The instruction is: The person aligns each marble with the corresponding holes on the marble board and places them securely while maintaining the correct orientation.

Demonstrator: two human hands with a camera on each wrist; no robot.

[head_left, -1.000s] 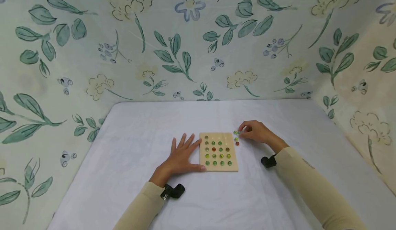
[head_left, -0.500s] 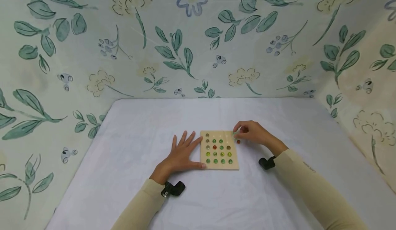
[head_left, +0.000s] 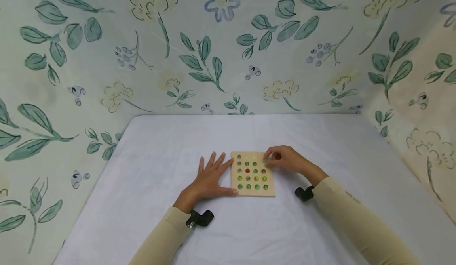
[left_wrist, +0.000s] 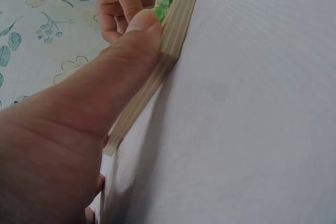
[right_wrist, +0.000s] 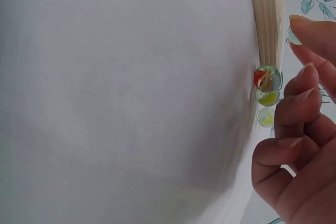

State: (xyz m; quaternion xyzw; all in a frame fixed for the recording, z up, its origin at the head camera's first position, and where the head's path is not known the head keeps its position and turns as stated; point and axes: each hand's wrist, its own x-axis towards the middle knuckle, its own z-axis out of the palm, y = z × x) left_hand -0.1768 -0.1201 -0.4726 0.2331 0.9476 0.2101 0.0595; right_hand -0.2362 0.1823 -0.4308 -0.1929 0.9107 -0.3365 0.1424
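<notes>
A pale wooden board with rows of round hollows lies on the table, many of them filled with glass marbles, mostly green and yellow, and one red marble. My left hand spreads its fingers beside the board, thumb and index finger touching its left edge. Over the board's upper right corner, my right hand pinches a clear greenish marble between thumb and index finger; its other fingers are curled. In the right wrist view, an orange-streaked marble and a yellow-streaked marble sit by the board's side.
A white cloth covers the table. Leaf-and-flower patterned fabric rises behind it and at both sides. Another pale marble lies beyond the streaked ones. Each wrist carries a small black camera.
My right hand has picked up a marble from the group right of the board and moved left over the board's upper right corner. The left hand stays at the left edge.
</notes>
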